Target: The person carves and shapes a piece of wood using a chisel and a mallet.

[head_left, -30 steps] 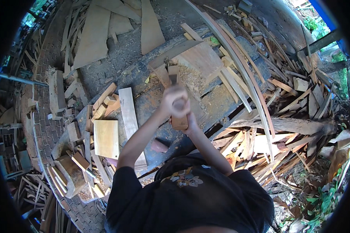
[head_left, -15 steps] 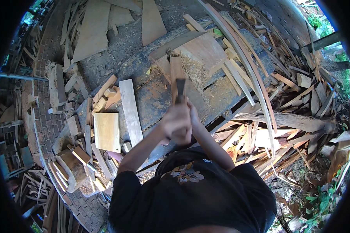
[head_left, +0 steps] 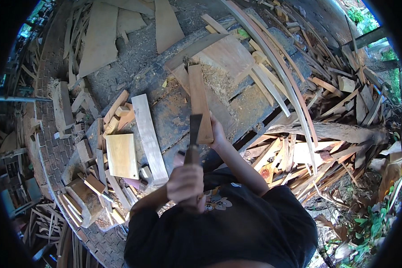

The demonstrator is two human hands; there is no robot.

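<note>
My left hand (head_left: 185, 183) is wrapped round the handle of a hand tool with a flat dark blade (head_left: 194, 129), its exact kind blurred by motion. The blade points away from my body and overlaps the left edge of a narrow brown wooden board (head_left: 200, 94); whether it touches the wood I cannot tell. My right hand (head_left: 217, 133) grips the near right edge of that board, its fingers partly hidden. The board's far end lies on the wood-littered work surface (head_left: 165, 125), beside a wide plywood piece (head_left: 230, 58).
Left of the board lie a pale plank (head_left: 148, 134), a yellowish square board (head_left: 121, 155) and several small blocks (head_left: 116, 118). Long curved strips (head_left: 295, 98) run along the right. Scrap wood (head_left: 290, 165) is heaped beyond the surface's right edge.
My left hand has drawn the tool back toward my body, away from my right hand. More of the brown board's near end now shows. My right hand stays at the board's edge.
</note>
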